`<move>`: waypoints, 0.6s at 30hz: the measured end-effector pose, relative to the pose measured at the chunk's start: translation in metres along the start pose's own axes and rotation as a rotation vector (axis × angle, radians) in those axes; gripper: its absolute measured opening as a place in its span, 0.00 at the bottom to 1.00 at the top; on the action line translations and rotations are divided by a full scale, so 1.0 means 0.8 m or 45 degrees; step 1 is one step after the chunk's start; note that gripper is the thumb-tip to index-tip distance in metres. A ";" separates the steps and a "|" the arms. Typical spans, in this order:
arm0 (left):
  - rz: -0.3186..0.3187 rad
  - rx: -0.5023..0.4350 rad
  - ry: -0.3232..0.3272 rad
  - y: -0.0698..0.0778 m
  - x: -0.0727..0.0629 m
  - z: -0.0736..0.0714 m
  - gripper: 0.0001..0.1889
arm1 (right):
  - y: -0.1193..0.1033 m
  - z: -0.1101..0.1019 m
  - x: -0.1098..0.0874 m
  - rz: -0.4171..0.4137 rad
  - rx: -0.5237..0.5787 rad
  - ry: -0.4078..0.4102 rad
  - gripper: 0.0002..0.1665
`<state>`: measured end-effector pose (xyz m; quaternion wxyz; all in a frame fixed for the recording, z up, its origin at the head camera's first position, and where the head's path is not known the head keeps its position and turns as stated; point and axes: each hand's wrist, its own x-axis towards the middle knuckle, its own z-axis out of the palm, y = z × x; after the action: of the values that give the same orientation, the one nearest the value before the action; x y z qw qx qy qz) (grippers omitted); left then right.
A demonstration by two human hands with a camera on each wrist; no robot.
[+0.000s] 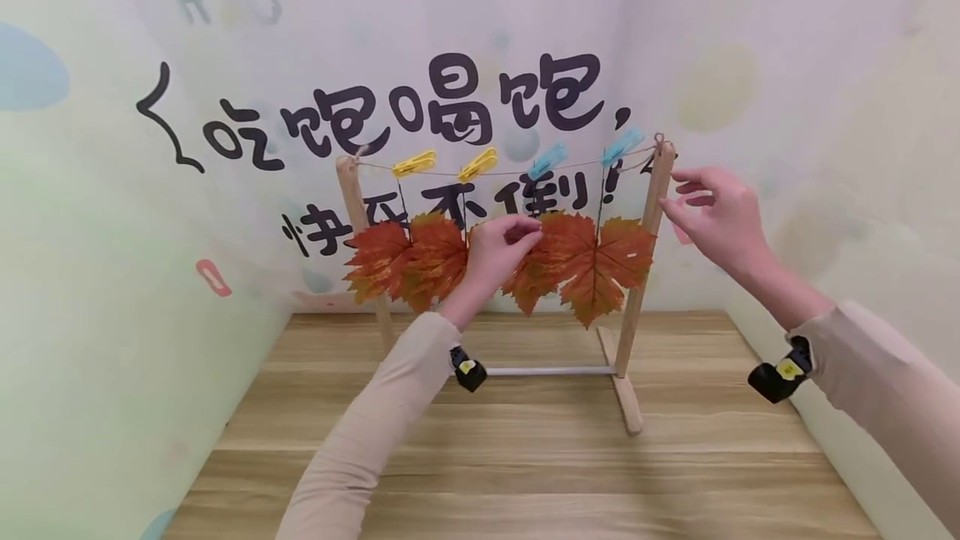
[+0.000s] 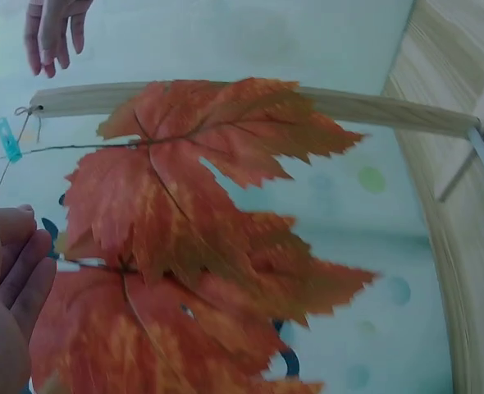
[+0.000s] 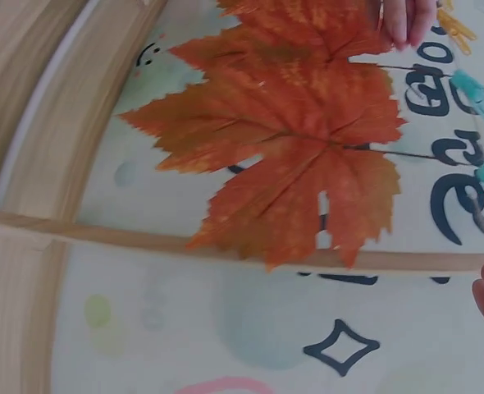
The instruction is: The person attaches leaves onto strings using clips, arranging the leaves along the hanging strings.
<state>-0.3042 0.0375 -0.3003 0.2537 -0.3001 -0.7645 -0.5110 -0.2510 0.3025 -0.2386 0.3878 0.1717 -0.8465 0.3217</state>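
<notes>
A wooden stand carries a thin string between its left post and right post. Two yellow clothespins and two light blue clothespins sit along the string. Orange-red artificial maple leaves hang below them by dark stems, partly overlapping. My left hand is in front of the middle leaves, fingers loosely bent, holding nothing. Just right of the right post's upper end, my right hand has its fingers and thumb apart with nothing between them. In the left wrist view, the right hand's fingers hang loose beside the post top.
The stand rests on a wood-grain table, its right foot pointing toward me. A white rod joins the posts low down. Close behind is a pale wall with large black characters and coloured spots.
</notes>
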 end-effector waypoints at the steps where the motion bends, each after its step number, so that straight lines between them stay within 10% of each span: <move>1: 0.010 0.013 -0.001 -0.004 -0.006 -0.005 0.07 | 0.004 0.000 -0.005 -0.018 -0.008 0.000 0.17; 18: -0.134 0.172 -0.045 -0.075 -0.114 -0.080 0.07 | 0.078 0.028 -0.101 -0.030 -0.021 -0.095 0.23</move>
<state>-0.2792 -0.0584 -0.3789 0.2325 -0.2508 -0.8163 -0.4656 -0.2451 0.3362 -0.3376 0.3611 0.1904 -0.8609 0.3037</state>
